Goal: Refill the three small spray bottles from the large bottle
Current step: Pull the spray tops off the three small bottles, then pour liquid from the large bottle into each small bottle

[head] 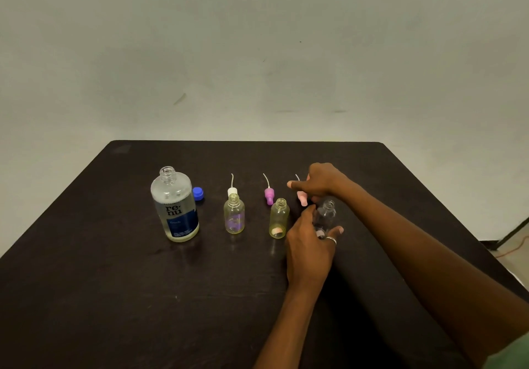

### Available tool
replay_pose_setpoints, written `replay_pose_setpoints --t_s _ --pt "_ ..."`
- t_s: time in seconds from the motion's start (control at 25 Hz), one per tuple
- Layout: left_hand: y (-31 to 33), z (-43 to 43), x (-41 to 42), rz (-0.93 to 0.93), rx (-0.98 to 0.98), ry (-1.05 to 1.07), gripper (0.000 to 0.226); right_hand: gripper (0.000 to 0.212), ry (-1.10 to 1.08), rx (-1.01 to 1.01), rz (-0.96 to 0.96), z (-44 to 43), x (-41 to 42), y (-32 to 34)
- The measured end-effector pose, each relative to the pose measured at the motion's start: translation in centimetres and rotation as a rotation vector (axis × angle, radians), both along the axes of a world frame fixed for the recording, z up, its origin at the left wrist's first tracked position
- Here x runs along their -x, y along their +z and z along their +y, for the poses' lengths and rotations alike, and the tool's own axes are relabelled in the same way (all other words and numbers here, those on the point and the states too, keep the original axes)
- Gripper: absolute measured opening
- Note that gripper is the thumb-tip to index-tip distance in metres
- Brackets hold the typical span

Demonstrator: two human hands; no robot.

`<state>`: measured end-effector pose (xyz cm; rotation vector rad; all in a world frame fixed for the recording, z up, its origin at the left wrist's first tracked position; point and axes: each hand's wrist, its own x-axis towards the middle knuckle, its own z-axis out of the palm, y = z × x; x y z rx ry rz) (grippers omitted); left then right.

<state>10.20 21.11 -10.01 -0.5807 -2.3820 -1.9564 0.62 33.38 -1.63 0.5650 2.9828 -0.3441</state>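
The large clear bottle (174, 207) with a dark blue label stands uncapped at the left of the black table (114, 283), its blue cap (198, 193) beside it. Two small yellowish bottles (234, 214) (278, 219) stand open in a row. Behind them lie a white spray head (232, 189) and a purple spray head (269, 195), tubes pointing away. My left hand (310, 250) grips the third small clear bottle (325, 215) at its base. My right hand (320, 182) reaches over a pink spray head (302, 198) lying behind that bottle; its fingers seem to touch it.
A pale wall rises behind the table's far edge. At the right, beyond the table, a dark cable or stand leg (512, 234) and an orange cord (515, 250) lie on the floor.
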Motion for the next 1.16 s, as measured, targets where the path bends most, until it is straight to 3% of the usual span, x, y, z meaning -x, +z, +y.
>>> replay_pose_setpoints --t_s 0.16,0.32,0.48,0.6,0.72,0.88,1.04,1.16 --pt "-0.3 -0.3 -0.3 -0.029 0.059 0.019 0.066 0.058 -0.007 0.003 0.027 -0.1 -1.1 2.1" --pt "-0.2 -2.7 -1.5 -0.050 0.114 0.041 0.073 0.057 0.038 -0.172 0.169 -1.6 -3.0 5.7" --pt "0.0 -7.1 -2.7 0.022 0.188 0.088 0.062 0.043 0.106 -0.195 0.334 -6.4 -4.6 8.6" --pt "0.5 -11.4 -2.3 0.086 0.265 0.171 0.044 0.034 0.246 -0.069 0.414 -11.7 -6.4 10.3" --pt "1.2 -15.6 -0.6 0.129 0.342 0.274 0.037 0.030 0.317 0.179 0.433 -16.9 -7.3 9.5" --pt "1.6 -19.4 1.2 0.161 0.385 0.343 0.024 0.060 0.258 0.327 0.403 -22.1 -6.7 5.1" --pt "1.0 -20.7 1.5 0.137 0.423 0.290 0.006 0.073 0.167 0.428 0.440 -25.5 -5.3 1.0" --pt "0.8 -21.0 1.6 0.090 0.408 0.271 0.014 0.081 0.082 0.516 0.506 -26.6 -3.6 -1.2"
